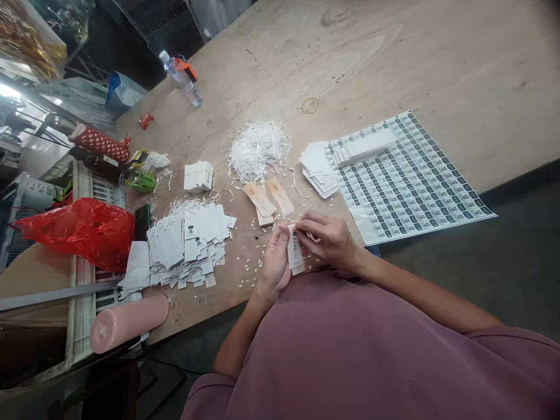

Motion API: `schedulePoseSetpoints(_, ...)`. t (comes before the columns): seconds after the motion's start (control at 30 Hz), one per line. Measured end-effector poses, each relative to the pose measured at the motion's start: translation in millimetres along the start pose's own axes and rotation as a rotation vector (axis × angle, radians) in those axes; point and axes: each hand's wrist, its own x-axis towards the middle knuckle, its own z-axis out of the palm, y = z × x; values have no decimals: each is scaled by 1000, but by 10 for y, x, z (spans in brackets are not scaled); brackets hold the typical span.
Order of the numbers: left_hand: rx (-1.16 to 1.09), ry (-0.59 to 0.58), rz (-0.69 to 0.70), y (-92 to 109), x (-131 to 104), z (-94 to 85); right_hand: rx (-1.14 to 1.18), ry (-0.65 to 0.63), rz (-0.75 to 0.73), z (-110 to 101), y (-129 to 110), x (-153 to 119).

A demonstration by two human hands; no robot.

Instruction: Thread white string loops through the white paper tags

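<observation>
Close to my body, over the table's front edge, my left hand point(276, 261) is closed on a white printed hang tag point(294, 252). A tan card end sticks out below the tag. My right hand point(329, 238) is closed in a pinch at the tag's upper edge; what lies between its fingertips is too small to make out. Just beyond my hands are tan cards point(280, 197) in two groups. Behind them is a tangled heap of white strings point(259, 150). To the left, a large pile of white tags with strings point(190, 242) spreads over the table.
A stack of white cards point(318, 169) borders a printed sticker sheet point(411, 181) with white strips point(365, 146) on it. Leftward are a block of tags point(198, 177), a red plastic bag point(87, 233) and a pink cylinder point(129, 322). A water bottle point(181, 79) lies farther back.
</observation>
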Motion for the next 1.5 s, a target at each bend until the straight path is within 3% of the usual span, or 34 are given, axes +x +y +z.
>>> schedulePoseSetpoints(0.13, -2, 30, 72, -32, 29, -49, -67, 27, -84, 9, -13, 3)
schedulePoseSetpoints(0.23, 69, 5, 158, -51, 56, -113, 25, 32, -43, 34, 17, -11)
schedulePoseSetpoints(0.47, 619, 7, 764, -84, 52, -284, 351, 42, 177, 61, 32, -49)
schedulePoseSetpoints(0.6, 868, 1, 914, -42, 35, -318, 533, -68, 411, 10, 25, -51)
schedulePoseSetpoints(0.73, 737, 14, 794, 81, 3, -274, 607, -159, 539, -68, 94, -82)
schedulePoseSetpoints(0.93, 319, -107, 364, 356, -86, -227, 598, -129, 614, -136, 194, -141)
schedulePoseSetpoints(1.07, 285, -199, 96, 477, -110, -234, 647, -98, 603, -155, 186, -109)
schedulePoseSetpoints(1.17, 358, -209, 60, 554, -140, -209, 708, -48, 585, -178, 145, -58)
schedulePoseSetpoints(1.33, 393, -265, 133, 710, -207, -144, 775, 86, 544, -250, 72, 30)
schedulePoseSetpoints(1.5, 635, -168, 181, 757, -154, -190, 706, 137, 410, -250, 36, 66)
